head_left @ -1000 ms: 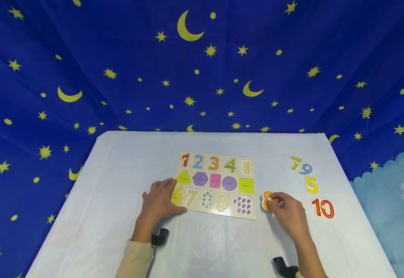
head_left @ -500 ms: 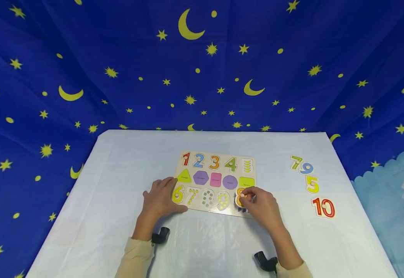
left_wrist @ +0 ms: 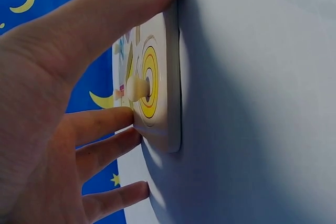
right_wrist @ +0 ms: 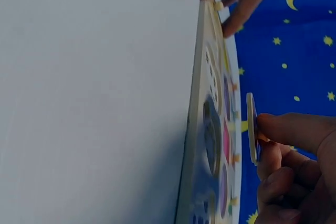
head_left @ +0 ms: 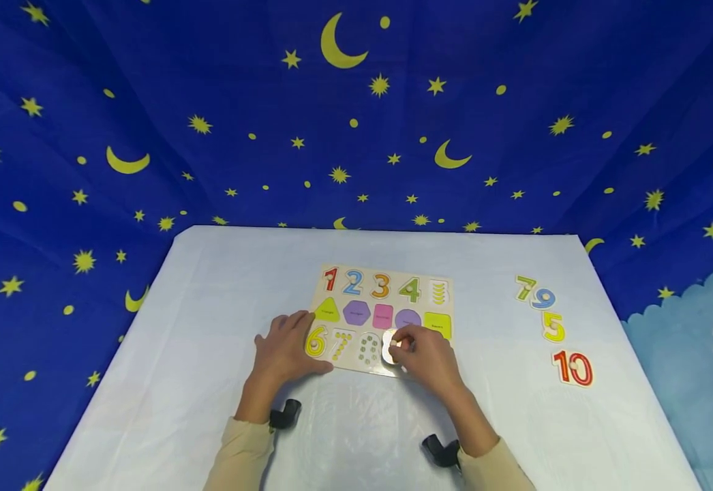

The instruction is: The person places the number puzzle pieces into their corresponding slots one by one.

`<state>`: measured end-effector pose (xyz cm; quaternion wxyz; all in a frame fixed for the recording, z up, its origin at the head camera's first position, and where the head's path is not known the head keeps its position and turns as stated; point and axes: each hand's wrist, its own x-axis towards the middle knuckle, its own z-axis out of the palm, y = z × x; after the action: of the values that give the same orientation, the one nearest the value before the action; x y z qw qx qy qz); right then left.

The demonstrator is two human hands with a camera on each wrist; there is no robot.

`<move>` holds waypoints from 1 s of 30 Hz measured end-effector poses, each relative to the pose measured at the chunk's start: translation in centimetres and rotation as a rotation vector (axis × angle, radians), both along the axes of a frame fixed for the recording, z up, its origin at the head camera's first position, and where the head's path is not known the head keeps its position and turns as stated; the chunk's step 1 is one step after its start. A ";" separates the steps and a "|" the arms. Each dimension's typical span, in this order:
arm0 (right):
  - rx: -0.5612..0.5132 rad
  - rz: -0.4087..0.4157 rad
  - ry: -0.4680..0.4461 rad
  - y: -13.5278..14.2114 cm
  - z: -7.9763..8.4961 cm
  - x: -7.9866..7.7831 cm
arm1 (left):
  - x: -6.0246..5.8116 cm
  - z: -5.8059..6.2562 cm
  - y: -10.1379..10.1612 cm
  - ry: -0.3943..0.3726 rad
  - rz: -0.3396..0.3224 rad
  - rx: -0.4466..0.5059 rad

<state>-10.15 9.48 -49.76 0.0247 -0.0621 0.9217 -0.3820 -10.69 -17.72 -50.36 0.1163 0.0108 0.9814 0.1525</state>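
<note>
The wooden number puzzle board (head_left: 430, 307) lies flat on the table. My right hand (head_left: 430, 359) pinches the knob of the number 8 piece (head_left: 387, 346) between thumb and fingertips. In the right wrist view, the number 8 piece (right_wrist: 252, 129) is tilted on edge to the camera, raised above the board's face. From overhead it overlaps the recess printed with a 9. My left hand (head_left: 284, 346) rests at the board's left end, thumb along the front edge and fingers spread by the side. Close to it, the yellow number 6 piece (left_wrist: 150, 90) sits in its recess.
Number pieces 1 (head_left: 330, 278), 2 (head_left: 353, 281), 3 (head_left: 381, 286) and 4 (head_left: 410, 290) fill the back row's recesses. Loose on the table at right lie the 7 (head_left: 525, 288), 9 (head_left: 543, 298), 5 (head_left: 553, 327) and 10 (head_left: 572, 369). A star-patterned blue cloth (head_left: 270, 170) hangs behind.
My right hand has carried the number 8 piece leftward from the table beside the board, across the bottom-right recess, to over the 9 recess. The left hand stays put.
</note>
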 end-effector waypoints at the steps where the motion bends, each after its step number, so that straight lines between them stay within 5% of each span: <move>1: -0.002 0.004 0.001 -0.2 -0.1 0.0 | 0.0 0.1 0.0 0.002 -0.002 0.004; 30: 0.058 0.065 -0.032 -4.6 -2.2 -0.7 | -0.1 0.1 -0.1 -0.004 -0.001 -0.023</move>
<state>-10.86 4.90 -51.97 0.0539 -0.0851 0.9295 -0.3549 -10.75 -17.78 -50.28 0.1184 0.0094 0.9829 0.1410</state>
